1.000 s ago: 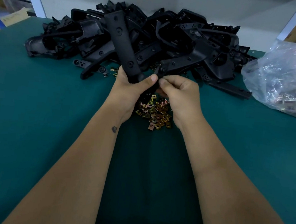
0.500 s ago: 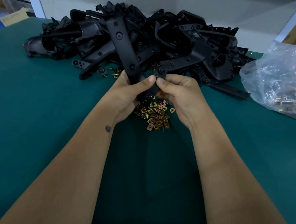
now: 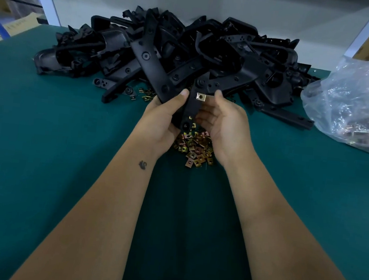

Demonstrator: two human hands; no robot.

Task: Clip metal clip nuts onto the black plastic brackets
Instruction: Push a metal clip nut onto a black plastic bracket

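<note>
Both hands hold one black plastic bracket (image 3: 152, 68) above the green table. My left hand (image 3: 161, 119) grips its long arm from the left, thumb on top. My right hand (image 3: 223, 119) cups the bracket's short arm from the right, palm turned up, fingers curled behind it. A shiny metal clip nut (image 3: 201, 97) sits on the short arm's edge beside my right thumb. Under the hands lies a small heap of brass-coloured clip nuts (image 3: 197, 149).
A big pile of black brackets (image 3: 222, 52) fills the back of the green table (image 3: 41, 147). A few loose clip nuts (image 3: 143, 95) lie at its foot. A clear plastic bag (image 3: 360, 103) of more nuts sits at the right. A white wall stands behind.
My right hand has turned palm up and opened away from the bracket's end, which uncovers a clip nut seated on the short arm. The bracket has rotated slightly in my left hand.
</note>
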